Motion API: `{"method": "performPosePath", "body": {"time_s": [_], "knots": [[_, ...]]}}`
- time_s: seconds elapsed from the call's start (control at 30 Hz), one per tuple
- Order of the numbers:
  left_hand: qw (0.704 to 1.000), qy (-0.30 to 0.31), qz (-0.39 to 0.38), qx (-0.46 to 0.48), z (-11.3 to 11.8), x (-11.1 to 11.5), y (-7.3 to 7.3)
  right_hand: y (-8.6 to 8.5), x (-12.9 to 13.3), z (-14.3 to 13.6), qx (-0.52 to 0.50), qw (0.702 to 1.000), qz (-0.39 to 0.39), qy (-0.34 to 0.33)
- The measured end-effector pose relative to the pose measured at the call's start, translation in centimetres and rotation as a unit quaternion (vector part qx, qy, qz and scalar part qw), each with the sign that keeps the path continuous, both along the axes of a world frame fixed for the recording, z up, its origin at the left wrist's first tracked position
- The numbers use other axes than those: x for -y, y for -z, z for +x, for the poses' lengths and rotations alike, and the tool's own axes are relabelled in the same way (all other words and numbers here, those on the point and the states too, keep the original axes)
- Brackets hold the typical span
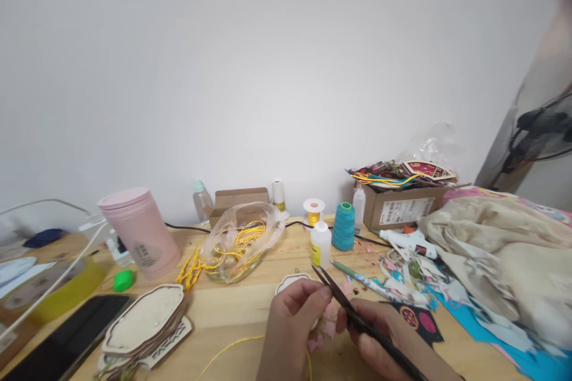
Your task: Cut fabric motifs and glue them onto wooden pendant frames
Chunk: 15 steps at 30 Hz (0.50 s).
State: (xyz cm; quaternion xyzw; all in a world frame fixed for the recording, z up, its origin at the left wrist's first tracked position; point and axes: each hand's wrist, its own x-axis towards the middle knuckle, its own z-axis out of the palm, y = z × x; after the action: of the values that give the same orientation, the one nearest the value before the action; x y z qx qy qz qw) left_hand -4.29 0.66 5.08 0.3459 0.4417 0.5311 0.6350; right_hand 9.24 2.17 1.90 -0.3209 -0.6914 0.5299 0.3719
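Note:
Near the bottom centre, my left hand [292,324] is closed, its thumb and index finger pinched together over something too small to make out. My right hand [386,333] wraps around dark tweezers [357,317], whose two slightly parted tips point up and left, just above my left fingertips. Pink scraps [328,326] lie under and between the hands. Behind my left hand shows part of a pale shaped board [292,280]. A yellow cord [230,346] runs along the table to my left wrist. The white glue bottle [320,245] stands just beyond the tweezer tips.
Left are a pink cup [140,235], a phone [67,339], stacked wooden plaques [145,321] and yellow tape [75,289]. A bag of yellow cord [243,244], teal thread [344,227] and a filled cardboard box [397,205] stand behind. Beige cloth [478,250] and scraps lie right.

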Motion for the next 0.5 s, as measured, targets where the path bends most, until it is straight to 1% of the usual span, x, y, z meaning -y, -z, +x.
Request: {"method": "performPosePath", "body": {"time_s": [0.07, 0.2, 0.3, 0.4, 0.5], "knots": [[1.000, -0.008, -0.009, 0.005, 0.0, -0.1, 0.0, -0.2, 0.1, 0.0, -0.007, 1.000, -0.006, -0.011], [0.999, -0.038, 0.001, -0.008, 0.0, -0.2, -0.2, -0.8, 0.4, -0.1, 0.000, 1.000, -0.031, -0.001], [0.998, -0.059, -0.004, -0.015, 0.0, -0.2, -0.4, -1.5, 0.7, -0.3, -0.010, 1.000, -0.029, 0.008], [0.998, -0.062, -0.007, -0.017, 0.0, -0.1, -0.5, -1.9, 0.8, -0.3, -0.016, 0.999, -0.024, 0.013], [0.998, -0.055, -0.005, -0.012, 0.0, 0.0, -0.6, -1.9, 0.8, -0.3, -0.025, 0.999, -0.032, 0.011]]}}
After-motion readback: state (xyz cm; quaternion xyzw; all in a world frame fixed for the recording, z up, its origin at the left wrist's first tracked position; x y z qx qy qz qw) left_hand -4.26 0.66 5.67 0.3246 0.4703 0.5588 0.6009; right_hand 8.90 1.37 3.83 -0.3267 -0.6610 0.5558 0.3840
